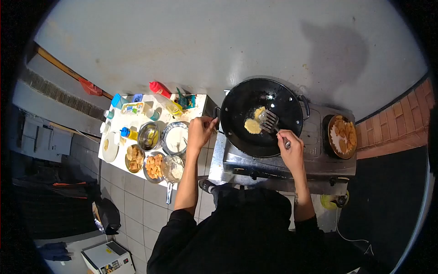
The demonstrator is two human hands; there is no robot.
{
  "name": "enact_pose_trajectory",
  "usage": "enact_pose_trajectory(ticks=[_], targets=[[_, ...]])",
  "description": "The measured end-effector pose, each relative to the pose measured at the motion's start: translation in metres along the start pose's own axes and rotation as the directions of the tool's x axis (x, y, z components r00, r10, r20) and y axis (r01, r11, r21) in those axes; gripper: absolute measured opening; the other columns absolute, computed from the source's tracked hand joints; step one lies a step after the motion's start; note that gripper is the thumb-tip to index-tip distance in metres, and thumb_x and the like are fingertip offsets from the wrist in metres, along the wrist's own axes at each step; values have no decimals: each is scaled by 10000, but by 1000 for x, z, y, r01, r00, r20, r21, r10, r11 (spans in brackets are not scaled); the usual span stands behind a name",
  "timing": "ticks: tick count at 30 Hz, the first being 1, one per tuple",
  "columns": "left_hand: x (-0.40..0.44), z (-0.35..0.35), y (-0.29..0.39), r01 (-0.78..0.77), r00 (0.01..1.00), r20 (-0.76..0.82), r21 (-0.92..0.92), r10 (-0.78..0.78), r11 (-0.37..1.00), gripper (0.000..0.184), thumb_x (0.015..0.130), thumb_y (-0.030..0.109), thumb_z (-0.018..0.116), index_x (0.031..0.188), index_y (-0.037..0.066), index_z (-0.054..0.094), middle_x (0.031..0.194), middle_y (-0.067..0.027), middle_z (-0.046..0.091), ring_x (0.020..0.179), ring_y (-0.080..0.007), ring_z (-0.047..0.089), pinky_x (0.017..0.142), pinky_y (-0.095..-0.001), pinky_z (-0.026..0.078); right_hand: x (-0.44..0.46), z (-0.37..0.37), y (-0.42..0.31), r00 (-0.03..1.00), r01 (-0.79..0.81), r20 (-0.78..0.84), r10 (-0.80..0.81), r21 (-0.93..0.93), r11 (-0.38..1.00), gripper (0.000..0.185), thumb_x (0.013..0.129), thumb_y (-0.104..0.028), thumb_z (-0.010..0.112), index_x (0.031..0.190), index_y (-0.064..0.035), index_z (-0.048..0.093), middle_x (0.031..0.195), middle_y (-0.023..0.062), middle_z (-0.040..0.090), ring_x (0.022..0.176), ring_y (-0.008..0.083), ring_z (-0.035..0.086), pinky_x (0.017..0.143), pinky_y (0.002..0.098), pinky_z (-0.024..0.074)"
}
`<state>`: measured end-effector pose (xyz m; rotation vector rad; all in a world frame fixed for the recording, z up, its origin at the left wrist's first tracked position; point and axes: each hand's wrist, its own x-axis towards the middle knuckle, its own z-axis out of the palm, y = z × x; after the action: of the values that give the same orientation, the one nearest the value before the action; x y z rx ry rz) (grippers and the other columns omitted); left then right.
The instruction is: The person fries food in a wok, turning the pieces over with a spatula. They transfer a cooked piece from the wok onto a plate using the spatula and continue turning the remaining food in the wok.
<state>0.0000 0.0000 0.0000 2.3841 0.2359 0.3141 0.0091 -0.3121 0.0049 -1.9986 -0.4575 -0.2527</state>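
A large black wok [242,141] with two side handles sits on the stove. My left hand [200,131] is closed at the wok's left handle [217,119], its fingers pinched against it. In my right hand [291,145] is the handle of a slotted metal spatula [269,121], whose head is down inside the wok. Beside the spatula head lies a pale yellow battered piece [252,126]. A second, smaller piece [259,112] is just above it, partly behind the spatula.
Right of the wok, a plate [333,147] holds fried pieces. On the white table [119,168] at left stand a bowl of white batter [176,139], bowls of cut food, a strainer [173,168] and several bottles. A wall [273,41] rises behind the stove [315,165].
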Motion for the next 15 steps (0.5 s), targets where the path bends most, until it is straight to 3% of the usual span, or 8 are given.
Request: enact_pose_trajectory(ticks=[3, 8, 12, 15], targets=[[0, 4, 1, -58, 998, -19, -3, 58, 998, 286, 845, 243, 717, 800, -39, 703, 527, -120, 516, 473, -200, 424, 507, -361, 388, -2, 3, 15, 997, 31, -76, -31, 3, 1000, 66, 861, 6, 637, 893, 40, 592, 892, 132, 674, 700, 233, 646, 625, 292, 492], [0, -1, 4, -14, 1000, 1, -7, 14, 1000, 290, 844, 238, 717, 813, -50, 705, 536, -131, 532, 481, -208, 454, 515, -360, 401, -4, 2, 10, 976, -176, -88, 197, 205, 963, 30, 886, 19, 606, 891, 48, 599, 865, 84, 673, 605, 89, 582, 536, 245, 450], [2, 1, 0, -53, 998, -22, -9, 52, 999, 281, 841, 236, 719, 847, -45, 717, 564, -150, 572, 501, -221, 515, 538, -357, 427, -4, 0, 2, 984, -109, -115, 137, 218, 970, 25, 896, 24, 594, 897, 47, 604, 860, 72, 671, 593, 63, 566, 516, 230, 434], [2, -4, 6, 13, 999, 47, 35, -14, 999, 283, 834, 240, 726, 876, -40, 722, 593, -157, 605, 523, -233, 556, 560, -357, 446, -4, -4, -11, 983, -76, -143, 112, 233, 970, 13, 891, 39, 590, 890, 52, 596, 859, 82, 671, 595, 66, 563, 515, 229, 433]])
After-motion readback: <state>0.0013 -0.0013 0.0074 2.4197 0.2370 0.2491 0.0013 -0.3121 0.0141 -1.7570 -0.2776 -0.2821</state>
